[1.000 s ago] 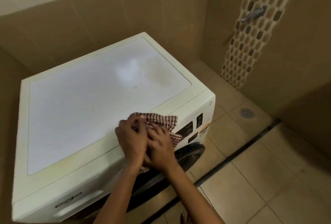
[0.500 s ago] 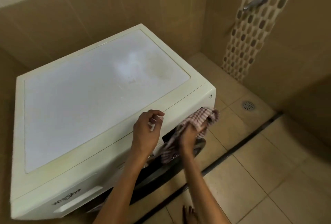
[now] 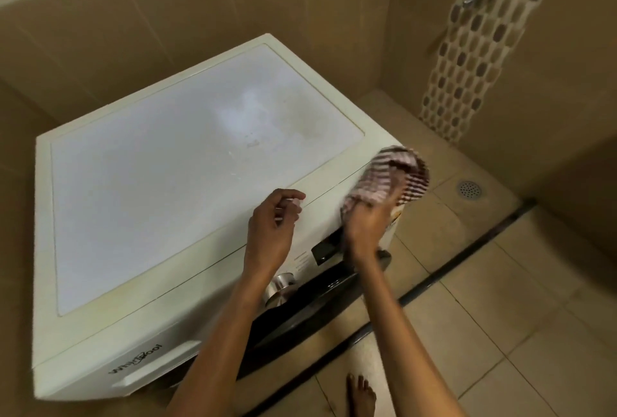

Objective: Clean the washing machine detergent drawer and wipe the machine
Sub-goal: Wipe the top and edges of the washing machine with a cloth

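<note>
The checked cloth (image 3: 390, 179) is smeared by motion, its pattern reading only as stripes. The right hand (image 3: 367, 221) gripping it is blurred too, and both hide the right end of the control panel (image 3: 325, 248). The left forearm (image 3: 227, 333) covers part of the dial (image 3: 280, 286) and the dark door (image 3: 307, 313). Whether the left hand (image 3: 270, 229) pinches anything in its curled fingers is unclear. A bare foot (image 3: 360, 395) is cut off by the bottom edge.

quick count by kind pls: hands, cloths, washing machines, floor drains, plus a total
hands: 2 (left hand, right hand)
cloth: 1
washing machine: 1
floor drain: 1
total: 5
</note>
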`<state>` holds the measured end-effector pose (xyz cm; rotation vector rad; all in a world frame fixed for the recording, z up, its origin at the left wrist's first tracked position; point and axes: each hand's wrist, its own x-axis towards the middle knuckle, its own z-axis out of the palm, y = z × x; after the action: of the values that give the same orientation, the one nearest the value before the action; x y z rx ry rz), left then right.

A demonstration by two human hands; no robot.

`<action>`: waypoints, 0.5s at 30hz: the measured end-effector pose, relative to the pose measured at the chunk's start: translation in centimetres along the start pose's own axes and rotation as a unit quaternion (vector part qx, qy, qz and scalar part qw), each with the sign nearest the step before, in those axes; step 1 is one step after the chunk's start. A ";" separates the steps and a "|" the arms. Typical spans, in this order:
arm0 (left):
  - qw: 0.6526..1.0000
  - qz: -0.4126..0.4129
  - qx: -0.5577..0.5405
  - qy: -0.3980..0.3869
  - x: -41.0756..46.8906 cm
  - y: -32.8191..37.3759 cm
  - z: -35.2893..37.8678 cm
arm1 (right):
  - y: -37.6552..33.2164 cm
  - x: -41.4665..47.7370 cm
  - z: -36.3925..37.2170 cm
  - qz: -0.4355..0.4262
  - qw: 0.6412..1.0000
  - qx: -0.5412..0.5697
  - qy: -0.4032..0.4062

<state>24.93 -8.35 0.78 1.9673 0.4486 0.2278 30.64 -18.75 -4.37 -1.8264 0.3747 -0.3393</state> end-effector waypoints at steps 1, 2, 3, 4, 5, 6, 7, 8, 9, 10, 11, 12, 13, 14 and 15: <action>1.000 0.005 0.004 0.024 0.0 0.1 0.1 | 0.3 -2.1 0.7 -0.102 0.993 -0.045 -0.047; 0.998 0.008 0.026 0.057 0.0 0.2 0.1 | 0.2 -4.8 1.3 -0.194 0.969 -0.102 -0.113; 0.993 0.001 0.066 0.098 0.1 0.2 0.1 | -0.2 -7.1 2.1 -0.268 0.938 -0.159 -0.153; 0.983 -0.021 0.114 0.140 0.1 0.3 -0.1 | -0.5 -8.6 2.9 -0.299 0.918 -0.181 -0.186; 0.971 -0.051 0.158 0.173 0.3 0.2 -0.4 | -1.1 -8.9 3.5 -0.303 0.906 -0.189 -0.227; 0.960 -0.080 0.190 0.188 0.6 0.2 -0.9 | -2.1 -8.2 3.9 -0.322 0.896 -0.187 -0.242; 0.956 -0.094 0.207 0.187 1.1 0.2 -1.4 | -3.0 -7.0 4.3 -0.339 0.876 -0.205 -0.273; 0.957 -0.092 0.212 0.173 1.8 0.4 -1.8 | -3.6 -5.3 4.6 -0.361 0.854 -0.232 -0.295; 0.963 -0.076 0.211 0.148 2.5 0.7 -2.0 | -4.1 -3.2 4.8 -0.379 0.835 -0.257 -0.304; 0.970 -0.055 0.208 0.110 3.2 1.4 -1.9 | -4.3 -0.9 5.0 -0.372 0.832 -0.285 -0.297; 0.975 -0.032 0.210 0.060 3.9 2.0 -1.4 | -4.4 1.9 5.1 -0.357 0.834 -0.324 -0.271; 0.975 -0.007 0.220 0.002 4.6 2.9 -0.6 | -4.2 4.4 5.0 -0.327 0.837 -0.360 -0.251; 0.969 0.020 0.242 -0.055 5.3 3.6 0.4 | -4.2 6.7 5.0 -0.288 0.842 -0.395 -0.230; 0.959 0.048 0.263 -0.097 5.9 4.3 1.4 | -4.2 8.5 4.9 -0.250 0.843 -0.427 -0.209; 0.953 0.073 0.273 -0.114 6.5 4.9 2.3 | -4.2 9.6 4.6 -0.218 0.841 -0.453 -0.200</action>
<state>32.68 -9.50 3.96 2.5377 0.2249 -0.0424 41.59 -17.70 -1.18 -2.8564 -0.2517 -0.0578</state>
